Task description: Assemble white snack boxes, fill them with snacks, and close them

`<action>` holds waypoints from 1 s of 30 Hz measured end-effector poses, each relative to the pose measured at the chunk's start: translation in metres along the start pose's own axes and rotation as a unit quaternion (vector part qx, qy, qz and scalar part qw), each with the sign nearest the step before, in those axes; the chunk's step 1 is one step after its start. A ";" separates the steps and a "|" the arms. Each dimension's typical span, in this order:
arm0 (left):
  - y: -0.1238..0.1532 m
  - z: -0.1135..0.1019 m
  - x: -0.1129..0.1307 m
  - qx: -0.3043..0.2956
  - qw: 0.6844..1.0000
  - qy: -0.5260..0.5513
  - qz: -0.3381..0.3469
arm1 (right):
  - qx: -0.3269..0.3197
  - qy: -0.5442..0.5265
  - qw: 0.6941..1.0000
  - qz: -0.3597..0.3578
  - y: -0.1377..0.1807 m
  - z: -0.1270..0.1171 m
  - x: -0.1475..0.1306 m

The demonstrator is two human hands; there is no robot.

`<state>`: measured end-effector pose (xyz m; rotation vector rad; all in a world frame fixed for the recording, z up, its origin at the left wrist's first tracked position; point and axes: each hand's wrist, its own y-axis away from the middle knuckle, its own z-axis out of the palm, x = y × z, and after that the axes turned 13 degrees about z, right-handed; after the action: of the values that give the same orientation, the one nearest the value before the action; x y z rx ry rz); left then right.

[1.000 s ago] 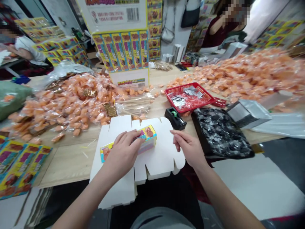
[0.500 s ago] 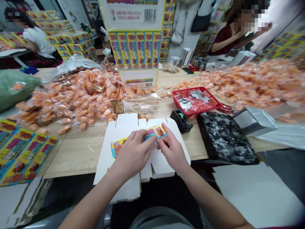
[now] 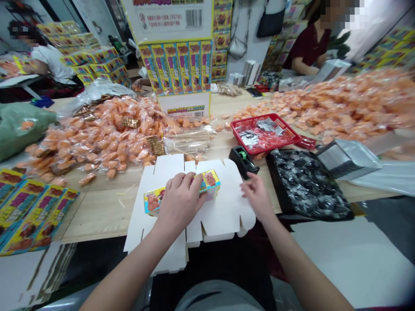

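Note:
Under my left hand [image 3: 181, 196] lies a small printed carton [image 3: 210, 180] in yellow, blue and pink, its two ends showing past my fingers. My left fingers wrap over its top. The carton rests on a stack of flat white cardboard blanks [image 3: 162, 235]. My right hand [image 3: 257, 196] is off the carton, at the right edge of the blanks, with its fingers apart and slightly bent. Just beyond its fingertips stands a black tape dispenser [image 3: 243, 162] with a green core.
A red basket [image 3: 288, 144] holds small packets; beside it is a black tray [image 3: 283, 207] of black wrapped pieces. Orange wrapped pieces [image 3: 106, 134] are heaped on the left, more [image 3: 350, 101] on the right. A tall display box [image 3: 181, 103] stands behind. Two people sit farther back.
My right hand has let go of the carton and moved right, towards the tape dispenser. The carton has turned, showing its side, and stays under my left hand.

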<state>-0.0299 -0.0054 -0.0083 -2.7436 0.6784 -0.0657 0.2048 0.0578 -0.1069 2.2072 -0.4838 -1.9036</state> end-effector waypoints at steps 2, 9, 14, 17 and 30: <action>0.006 -0.008 -0.001 -0.037 0.999 -0.020 0.010 | 0.130 -0.001 0.990 0.046 -0.041 -0.026 -0.005; 0.046 -0.023 -0.053 -0.118 0.993 -0.004 -0.024 | 0.012 -0.013 0.973 0.231 -0.112 -0.047 -0.048; 0.052 -0.009 -0.058 -0.105 0.994 -0.021 -0.030 | 0.013 -0.112 0.976 0.186 -0.098 -0.047 -0.034; 0.050 -0.009 -0.054 -0.101 0.994 -0.025 -0.027 | 0.052 -0.149 0.973 0.170 -0.092 -0.045 -0.013; 0.087 -0.014 -0.050 0.131 0.988 0.058 0.051 | -0.032 -0.048 0.997 -0.042 0.050 0.013 -0.023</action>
<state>-0.1151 -0.0593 -0.0201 -2.4639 0.7797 -0.2749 0.1825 0.0204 -0.0699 2.1343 -0.3449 -2.0459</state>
